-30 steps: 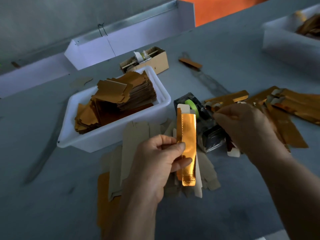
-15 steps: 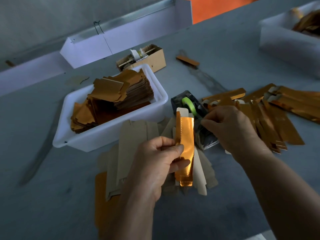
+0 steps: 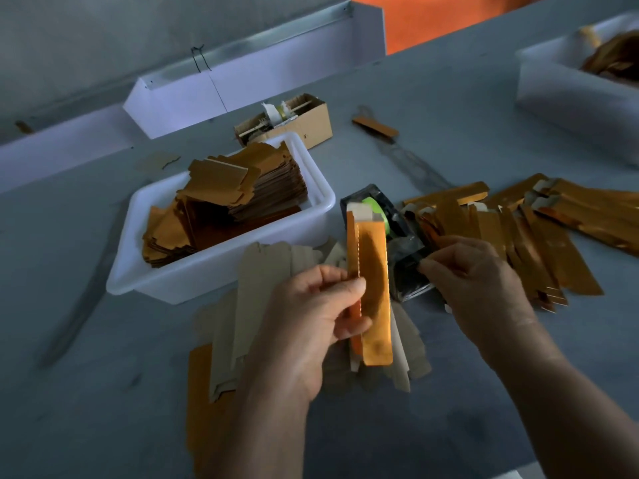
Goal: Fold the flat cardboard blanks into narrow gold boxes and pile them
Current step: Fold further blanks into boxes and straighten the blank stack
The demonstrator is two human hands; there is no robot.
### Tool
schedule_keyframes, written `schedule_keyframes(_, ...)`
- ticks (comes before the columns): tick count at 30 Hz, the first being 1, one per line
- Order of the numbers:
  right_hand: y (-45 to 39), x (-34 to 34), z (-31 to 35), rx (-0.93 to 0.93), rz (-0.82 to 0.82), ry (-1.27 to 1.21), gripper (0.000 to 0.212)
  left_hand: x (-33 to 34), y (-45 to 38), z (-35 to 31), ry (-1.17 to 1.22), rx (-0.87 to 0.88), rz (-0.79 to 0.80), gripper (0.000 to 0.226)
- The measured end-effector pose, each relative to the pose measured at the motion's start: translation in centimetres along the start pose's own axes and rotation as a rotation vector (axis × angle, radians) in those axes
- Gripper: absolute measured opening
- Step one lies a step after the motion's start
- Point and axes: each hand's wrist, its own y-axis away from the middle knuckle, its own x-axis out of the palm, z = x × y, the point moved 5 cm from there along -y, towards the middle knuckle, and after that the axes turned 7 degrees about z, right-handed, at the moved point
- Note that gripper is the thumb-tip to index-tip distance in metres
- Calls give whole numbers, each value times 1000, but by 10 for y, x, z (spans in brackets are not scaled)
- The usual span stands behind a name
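While the left hand (image 3: pixel 311 316) pinches the folded gold box (image 3: pixel 371 292) upright, the right hand (image 3: pixel 473 271), fingers curled at the tape dispenser (image 3: pixel 397 243), should pull tape cleanly and seal the seam squarely.

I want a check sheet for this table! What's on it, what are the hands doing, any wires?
Surface: grey table, dim light.
Job's things: one narrow gold box held upright; flat blanks heaped grey side up below it; white tub with stacked gold blanks; pile of folded boxes on the right.
Clutter: black tape dispenser with green roll; small brown carton; stray gold strip.
Grips: left hand pinches the gold box; right hand fingers curled at the tape dispenser, what it holds is unclear.
Cables: nothing seen.
Surroundings: white channel along the far edge; second white tub far right; orange area beyond.
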Motion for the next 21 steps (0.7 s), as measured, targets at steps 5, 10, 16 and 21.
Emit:
schedule_keyframes(5,0,5,-5,24,-15,-46,9,23,-18,-16,-100,51,79,13)
schedule_keyframes(10,1,8,-3,-2,-56,-70,22,41,-39,-7,-122,23,80,16)
schedule_keyframes(16,0,9,-10,-30,-79,-44,5,40,-45,5,-168,23,45,12)
schedule_keyframes(21,-2,5,0,-142,-124,152,5,42,-44,5,-193,49,35,5)
